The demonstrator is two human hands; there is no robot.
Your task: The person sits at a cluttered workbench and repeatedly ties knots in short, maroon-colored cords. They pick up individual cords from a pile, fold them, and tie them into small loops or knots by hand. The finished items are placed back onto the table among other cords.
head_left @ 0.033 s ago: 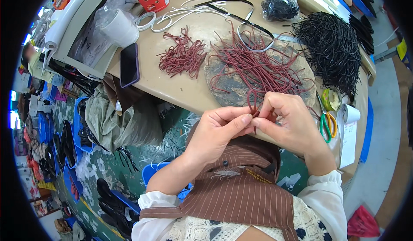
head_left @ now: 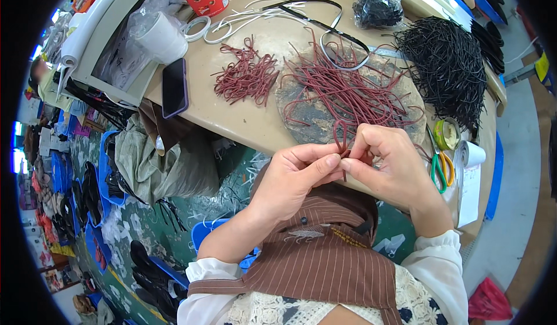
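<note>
- Next to nothing differs from the earlier frame: both hands keep the same place and pose in front of the person's body, at the table's near edge.
- The left hand [head_left: 293,177] has thumb and forefinger closed together on a dark red looped cord [head_left: 341,129], just as before.
- The right hand [head_left: 397,165] also keeps its thumb and forefinger drawn together at the cord, just beside the left thumb; its other fingers are curled, and what they may hold cannot be told.
- The cord's loop stands above the fingertips, as it did, with a short end below; the part in the pinch is mostly hidden.
- The loose red cords [head_left: 354,90] on the round board [head_left: 318,111] have not shifted visibly.
- The looped red bundle [head_left: 246,78] to their left and the scissors [head_left: 442,171] to the right also lie unchanged on the table [head_left: 232,122].
</note>
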